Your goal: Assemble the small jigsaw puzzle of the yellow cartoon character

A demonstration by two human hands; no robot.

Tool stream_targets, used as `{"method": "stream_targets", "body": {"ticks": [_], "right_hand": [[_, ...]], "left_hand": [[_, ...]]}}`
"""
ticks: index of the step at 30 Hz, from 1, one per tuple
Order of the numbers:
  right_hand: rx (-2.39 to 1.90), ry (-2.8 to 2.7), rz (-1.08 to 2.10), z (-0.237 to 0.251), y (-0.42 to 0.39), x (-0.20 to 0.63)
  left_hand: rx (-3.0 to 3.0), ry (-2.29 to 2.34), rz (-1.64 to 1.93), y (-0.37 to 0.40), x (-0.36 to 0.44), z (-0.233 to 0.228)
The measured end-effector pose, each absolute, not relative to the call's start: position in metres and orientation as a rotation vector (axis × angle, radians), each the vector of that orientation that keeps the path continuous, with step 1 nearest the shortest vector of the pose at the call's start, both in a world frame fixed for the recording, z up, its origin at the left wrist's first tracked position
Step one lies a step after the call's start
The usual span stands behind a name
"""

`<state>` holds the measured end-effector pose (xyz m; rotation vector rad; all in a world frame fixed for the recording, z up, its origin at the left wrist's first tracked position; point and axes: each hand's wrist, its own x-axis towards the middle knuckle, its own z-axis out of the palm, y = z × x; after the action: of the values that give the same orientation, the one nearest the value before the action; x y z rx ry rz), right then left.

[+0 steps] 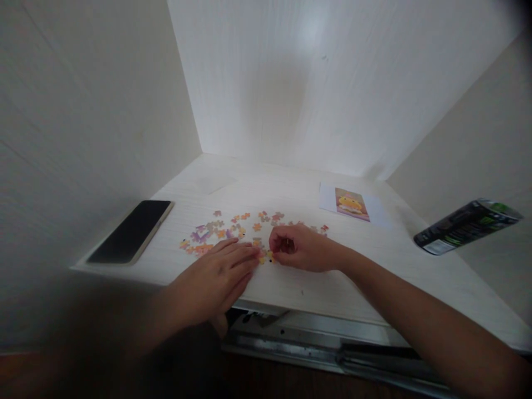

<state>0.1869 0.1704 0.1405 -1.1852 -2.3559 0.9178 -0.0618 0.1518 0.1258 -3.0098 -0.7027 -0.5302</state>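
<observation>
the right hand pinches a yellow puzzle piece as the left hand, fingers outstretched, rests just left on the table's near side.

You're at a boxed-in desk nook, in a home or an office, you can't tell which: a white desktop, pale panels at ten, twelve and two o'clock, a dark-screened device at nine, a black-and-green can at three
</observation>
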Motion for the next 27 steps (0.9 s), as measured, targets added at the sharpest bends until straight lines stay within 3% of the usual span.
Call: {"method": "stream_targets", "body": {"ticks": [8,17,27], "right_hand": [[-1.258,-2.439,0.804,0.139,0.168,0.183],[-1.269,-2.394,0.900,0.142,0.167,0.181],[-1.132,-2.200,1.078,0.148,0.162,0.176]], "left_hand": [[-3.025,-0.697,-0.566,0.155,-0.064,0.118],[-3.081,-0.751,-0.658,0.155,-0.066,0.115],[-2.964,-0.870,-1.281,0.146,-0.051,0.115]]}}
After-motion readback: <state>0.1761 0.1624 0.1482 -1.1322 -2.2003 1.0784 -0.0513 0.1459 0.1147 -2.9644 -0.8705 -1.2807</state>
